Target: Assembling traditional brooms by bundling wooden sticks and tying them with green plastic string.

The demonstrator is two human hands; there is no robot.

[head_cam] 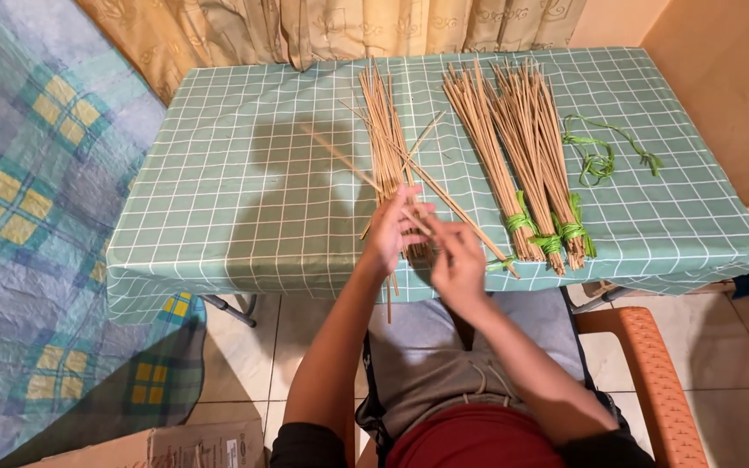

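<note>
Pinching thin sticks (389, 139) in my left hand (390, 230), right hand (454, 256) fingering 1 stick, 3 tied bundles (530, 147) beside, green cloth (236, 173) beneath.

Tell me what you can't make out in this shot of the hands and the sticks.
- Head view: the right hand is motion-blurred, so its grip on the thin stick is unclear.
- The left hand covers the near end of the loose stick pile.
- The cardboard box is cut off by the bottom edge.
- The green ties are too small to count.
</note>
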